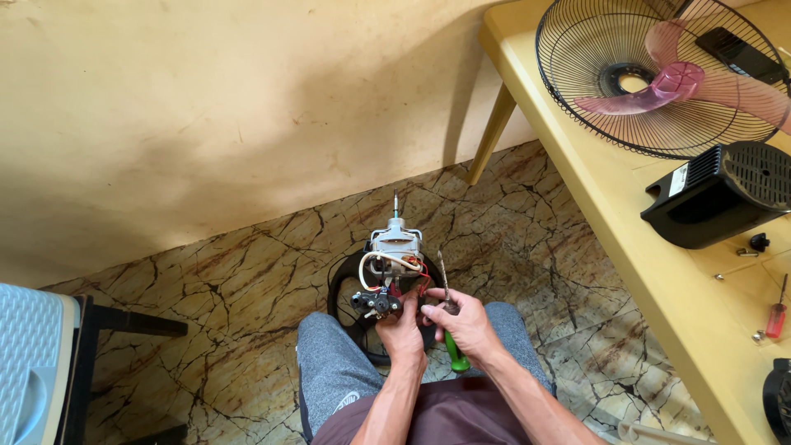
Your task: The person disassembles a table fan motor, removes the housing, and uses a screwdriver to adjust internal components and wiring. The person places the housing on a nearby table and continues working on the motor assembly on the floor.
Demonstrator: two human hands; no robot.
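I sit with a grey fan motor (395, 247) above my knees, its shaft pointing away from me and white, red and black wires at its near end. My left hand (401, 330) grips the motor's lower end from below. My right hand (461, 323) is closed on a green-handled screwdriver (455, 354), whose metal shank (443, 276) rises beside the motor's right side. A black round fan part (346, 284) lies under the motor on the floor.
A yellow table (659, 272) on the right carries a black wire fan guard (577, 74), a pink blade (676, 82), a black motor cover (717, 194), a red screwdriver (776, 317) and small screws. A light blue seat (29, 363) stands at left. Marble-patterned floor, beige wall.
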